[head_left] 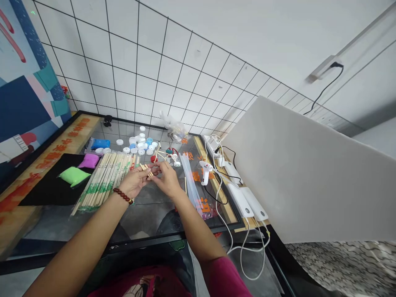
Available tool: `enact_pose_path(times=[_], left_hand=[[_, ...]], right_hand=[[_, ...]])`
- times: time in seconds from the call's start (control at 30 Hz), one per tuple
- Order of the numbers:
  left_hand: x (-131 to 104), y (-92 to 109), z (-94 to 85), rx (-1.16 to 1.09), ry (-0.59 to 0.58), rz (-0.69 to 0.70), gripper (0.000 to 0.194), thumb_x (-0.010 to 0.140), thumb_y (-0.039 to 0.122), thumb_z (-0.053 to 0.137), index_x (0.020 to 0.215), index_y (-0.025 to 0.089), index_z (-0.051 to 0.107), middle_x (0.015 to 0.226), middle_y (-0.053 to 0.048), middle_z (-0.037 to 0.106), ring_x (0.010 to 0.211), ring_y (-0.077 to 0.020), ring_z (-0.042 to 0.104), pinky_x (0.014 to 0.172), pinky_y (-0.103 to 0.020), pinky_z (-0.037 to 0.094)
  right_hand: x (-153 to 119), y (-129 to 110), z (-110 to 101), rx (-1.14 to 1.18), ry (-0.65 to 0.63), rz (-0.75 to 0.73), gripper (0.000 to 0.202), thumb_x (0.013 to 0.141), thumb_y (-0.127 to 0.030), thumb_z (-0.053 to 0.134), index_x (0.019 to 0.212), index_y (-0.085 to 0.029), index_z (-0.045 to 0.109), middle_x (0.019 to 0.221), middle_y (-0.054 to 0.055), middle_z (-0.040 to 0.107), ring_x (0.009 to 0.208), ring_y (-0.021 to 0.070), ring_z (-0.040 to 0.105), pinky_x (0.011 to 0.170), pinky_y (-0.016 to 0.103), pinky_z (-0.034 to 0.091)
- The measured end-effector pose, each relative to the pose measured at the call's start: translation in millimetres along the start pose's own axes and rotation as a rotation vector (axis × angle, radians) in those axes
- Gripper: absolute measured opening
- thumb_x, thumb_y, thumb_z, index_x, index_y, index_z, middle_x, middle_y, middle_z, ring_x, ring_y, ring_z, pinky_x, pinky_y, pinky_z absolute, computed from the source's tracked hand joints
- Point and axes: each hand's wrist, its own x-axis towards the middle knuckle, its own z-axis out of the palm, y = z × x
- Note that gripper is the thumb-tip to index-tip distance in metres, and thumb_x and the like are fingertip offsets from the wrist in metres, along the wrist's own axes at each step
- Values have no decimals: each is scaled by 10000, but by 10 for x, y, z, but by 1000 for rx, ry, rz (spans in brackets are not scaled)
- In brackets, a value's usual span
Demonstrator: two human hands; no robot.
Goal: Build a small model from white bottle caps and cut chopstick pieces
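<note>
Short pale wooden sticks lie side by side between my two hands, above the glass tabletop. My left hand, with a beaded bracelet at the wrist, grips them from the left. On their right side, the fingers of my right hand close around the ends. Wrapped chopsticks are spread on the glass left of my left hand. Just beyond my hands stands a small stick frame with a red cap. Clear glue sticks lie to the right of my right hand.
White and blue bottle caps are scattered behind the chopsticks. Green and pink packets lie on black cloth at left. A white glue gun, cables and white power banks sit at right. A plastic bag is at the back.
</note>
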Motion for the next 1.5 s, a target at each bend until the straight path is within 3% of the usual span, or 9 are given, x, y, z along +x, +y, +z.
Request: enact_pose_path(times=[0.23,0.43,0.53,0.7,0.93,1.23,1.5], left_hand=[[24,-90,-30,152,-55,12,262,700,135,833,949,125,752,859,-115,778,760,-159,703,780,-275,538],[47,-148,-48,222,-68,0,217,628,154,866,816,122,762,726,-90,752,697,-177,679,701,-281,507],[35,-151,-40,258,-103,-30,202,589,157,884,742,124,756,685,-82,737,667,-175,658,670,-275,486],[9,-124,-30,269,-166,-71,253,602,232,897,785,121,764,773,-115,760,708,-190,676,702,-287,497],[45,-128,-74,233,-176,-49,185,690,219,855,795,109,750,741,-103,746,535,-112,574,556,-230,437],[5,-77,-30,216,-112,-76,128,729,169,796,830,129,729,773,-105,745,660,-175,676,663,-303,553],[-23,-92,-12,234,-169,-39,98,728,175,800,751,113,728,657,-56,686,536,-103,557,528,-210,457]], right_hand=[[-18,115,48,41,25,131,579,701,-252,828,1223,-169,592,1094,75,596,935,204,593,818,318,526],[-47,108,-1,69,-63,-22,811,724,-191,788,1459,-241,449,1353,106,514,1214,231,553,1034,367,469],[-53,140,-20,119,-120,-107,706,719,-146,767,1384,-237,548,1371,98,511,1282,222,526,1075,347,439],[-54,166,-25,200,-139,-94,533,724,-177,787,1237,-214,650,1314,97,568,1239,205,572,1050,318,461],[-48,158,-31,197,-159,-37,696,688,-257,857,1334,-244,597,1374,113,555,1263,231,569,1045,343,470],[-29,200,-82,104,-74,-77,668,723,-356,860,1331,-239,608,1375,111,585,1299,239,534,1109,380,395],[-49,171,-67,-14,-131,-81,727,727,-388,866,1384,-292,571,1431,91,544,1329,254,499,1106,401,367]])
